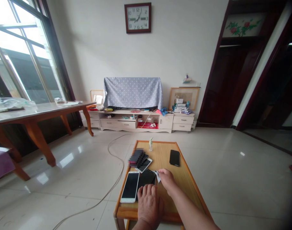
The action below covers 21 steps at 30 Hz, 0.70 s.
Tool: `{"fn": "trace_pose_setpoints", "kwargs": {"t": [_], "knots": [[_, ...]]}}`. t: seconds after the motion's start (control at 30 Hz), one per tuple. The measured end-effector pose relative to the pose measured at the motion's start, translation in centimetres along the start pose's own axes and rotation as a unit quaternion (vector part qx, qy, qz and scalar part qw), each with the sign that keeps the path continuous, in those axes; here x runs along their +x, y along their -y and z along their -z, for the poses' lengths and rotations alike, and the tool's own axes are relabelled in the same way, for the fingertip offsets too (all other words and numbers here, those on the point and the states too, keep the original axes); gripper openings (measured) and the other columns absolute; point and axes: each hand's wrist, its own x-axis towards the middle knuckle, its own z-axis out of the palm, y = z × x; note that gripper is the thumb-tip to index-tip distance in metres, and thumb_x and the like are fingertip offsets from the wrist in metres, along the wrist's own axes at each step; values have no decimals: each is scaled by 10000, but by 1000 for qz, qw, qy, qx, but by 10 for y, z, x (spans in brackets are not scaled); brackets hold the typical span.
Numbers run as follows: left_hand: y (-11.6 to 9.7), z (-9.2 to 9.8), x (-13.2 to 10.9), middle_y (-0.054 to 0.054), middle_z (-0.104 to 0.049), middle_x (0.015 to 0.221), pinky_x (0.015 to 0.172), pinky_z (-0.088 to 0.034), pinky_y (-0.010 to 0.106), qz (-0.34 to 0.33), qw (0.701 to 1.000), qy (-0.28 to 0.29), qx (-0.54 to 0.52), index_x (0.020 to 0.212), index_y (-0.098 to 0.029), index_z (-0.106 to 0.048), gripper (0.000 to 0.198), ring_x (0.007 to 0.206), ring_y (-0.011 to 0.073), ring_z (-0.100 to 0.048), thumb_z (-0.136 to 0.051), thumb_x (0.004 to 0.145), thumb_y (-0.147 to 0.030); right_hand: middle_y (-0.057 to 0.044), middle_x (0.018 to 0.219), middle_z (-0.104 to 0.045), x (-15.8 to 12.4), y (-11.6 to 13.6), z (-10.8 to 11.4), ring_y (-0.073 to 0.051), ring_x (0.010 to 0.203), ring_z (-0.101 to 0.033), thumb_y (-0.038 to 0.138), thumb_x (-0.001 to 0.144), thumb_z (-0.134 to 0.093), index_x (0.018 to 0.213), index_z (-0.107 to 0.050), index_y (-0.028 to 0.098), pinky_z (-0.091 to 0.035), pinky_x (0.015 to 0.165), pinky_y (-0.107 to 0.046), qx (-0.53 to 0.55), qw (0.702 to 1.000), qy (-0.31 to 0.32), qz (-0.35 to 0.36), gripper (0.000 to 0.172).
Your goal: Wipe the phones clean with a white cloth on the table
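A black smartphone (147,178) lies on the small wooden table. My left hand (149,203) rests over its near end, fingers bent down onto it, hiding that part. At the phone's far right corner, my right hand (168,180) pinches a small white cloth or tissue (157,175), which touches the phone's edge. Left of my left hand lies a white smartphone (130,187) with a dark screen. Beyond it, another white-edged phone (145,165) lies at a slant, partly under a pixelated dark stack (137,157). A black phone (174,158) lies apart on the right.
A small clear spray bottle (150,145) stands near the far end of the wooden table (160,145). A cable (117,180) runs across the tiled floor at left. A larger table (45,110) stands by the window; a low white cabinet (117,124) lines the wall.
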Motion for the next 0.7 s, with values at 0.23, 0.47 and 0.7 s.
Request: {"fn": "trace_pose_setpoints", "kwargs": {"t": [0.23,0.47,0.7], "knots": [[4,-7,2,31,-576,1036,1093,-236,430,-1,1000,24,14,1033,-244,-603,266,1057,250,-466,-546,793,-344,-69,1252,-589,7,17,-12,-222,1050,-609,416,929,-606,1236,-570,191,-538,880,-433,8,997,64,-53,381],[5,-7,2,17,-568,1032,1138,-198,421,-8,999,45,17,1020,-252,-595,245,1062,234,-461,-547,801,-352,-64,1250,-590,18,13,-16,-223,1047,-610,425,927,-609,1237,-569,189,-541,877,-433,-67,995,37,-66,392],[11,-15,4,30,-583,1023,1148,-186,450,-23,999,46,4,978,-252,-593,200,1064,249,-487,-529,809,-338,-118,1202,-608,29,-2,32,-286,1200,-523,271,927,-497,1074,-663,225,-414,963,-428,-226,963,-146,-21,226]]}}
